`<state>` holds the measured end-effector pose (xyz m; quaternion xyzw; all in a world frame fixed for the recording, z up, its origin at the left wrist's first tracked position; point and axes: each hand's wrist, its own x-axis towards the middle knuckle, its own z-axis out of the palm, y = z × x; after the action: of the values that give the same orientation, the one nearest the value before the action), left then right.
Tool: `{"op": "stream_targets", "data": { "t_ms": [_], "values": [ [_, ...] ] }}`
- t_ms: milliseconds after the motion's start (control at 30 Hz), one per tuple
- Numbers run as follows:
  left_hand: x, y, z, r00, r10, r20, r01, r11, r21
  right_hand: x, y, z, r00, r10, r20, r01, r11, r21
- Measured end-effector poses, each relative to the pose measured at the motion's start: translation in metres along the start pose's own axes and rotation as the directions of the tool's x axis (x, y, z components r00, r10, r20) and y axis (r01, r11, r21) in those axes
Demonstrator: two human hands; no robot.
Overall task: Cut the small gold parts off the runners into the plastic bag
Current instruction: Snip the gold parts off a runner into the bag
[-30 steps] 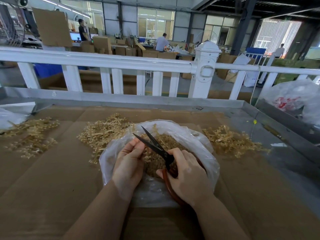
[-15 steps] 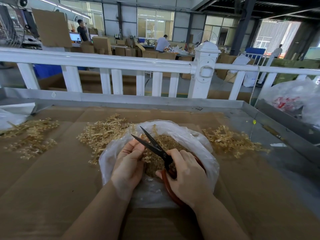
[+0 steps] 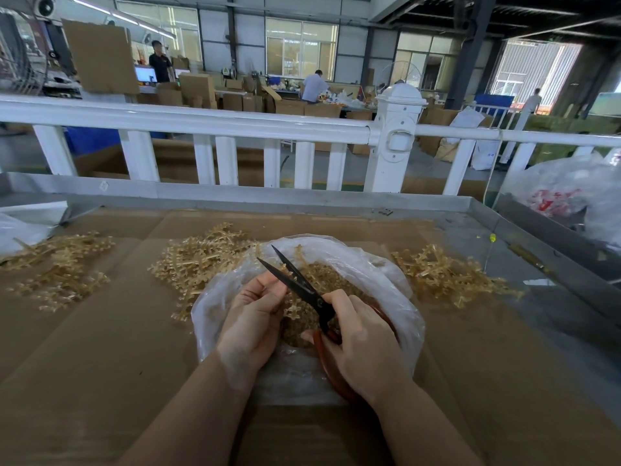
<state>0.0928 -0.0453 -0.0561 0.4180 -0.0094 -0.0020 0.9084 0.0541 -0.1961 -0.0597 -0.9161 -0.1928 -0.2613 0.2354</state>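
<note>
A clear plastic bag (image 3: 379, 274) lies open on the cardboard in front of me, with a heap of small gold parts (image 3: 331, 275) inside. My left hand (image 3: 253, 317) pinches a gold runner (image 3: 293, 309) over the bag's mouth. My right hand (image 3: 364, 348) grips the red handles of black scissors (image 3: 295, 280). The blades stand apart and point up and left, next to my left fingers. Most of the held runner is hidden by my fingers.
Piles of gold runners lie at the left (image 3: 60, 267), behind the bag (image 3: 201, 260) and at the right (image 3: 443, 275). A metal rim (image 3: 235, 196) and a white railing (image 3: 208, 124) bound the table's far side. Another plastic bag (image 3: 578, 193) sits far right.
The scissors' blades stay apart and have shifted slightly up and left with my right hand. My left hand has barely moved on the runner.
</note>
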Motion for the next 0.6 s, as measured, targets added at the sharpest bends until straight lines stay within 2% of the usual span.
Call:
{"op": "stream_targets", "data": {
  "t_ms": [300,467,600],
  "values": [
    [0.0034,-0.0035,-0.0046,1.000,-0.009,0.020,0.010,0.999,-0.041,0.0004,-0.0018,0.0008,1.000,0.003,0.002,-0.003,0.999,0.035],
    [0.0055,-0.0034,-0.0045,0.999,0.033,-0.010,-0.034,0.999,-0.035,0.0003,-0.0029,0.0009,1.000,0.007,-0.003,-0.007,0.999,0.050],
    [0.0048,-0.0070,-0.0008,0.996,0.027,-0.090,-0.026,1.000,0.007,-0.0004,-0.0026,0.0005,1.000,0.003,-0.019,-0.002,0.998,0.055]
  ]
}}
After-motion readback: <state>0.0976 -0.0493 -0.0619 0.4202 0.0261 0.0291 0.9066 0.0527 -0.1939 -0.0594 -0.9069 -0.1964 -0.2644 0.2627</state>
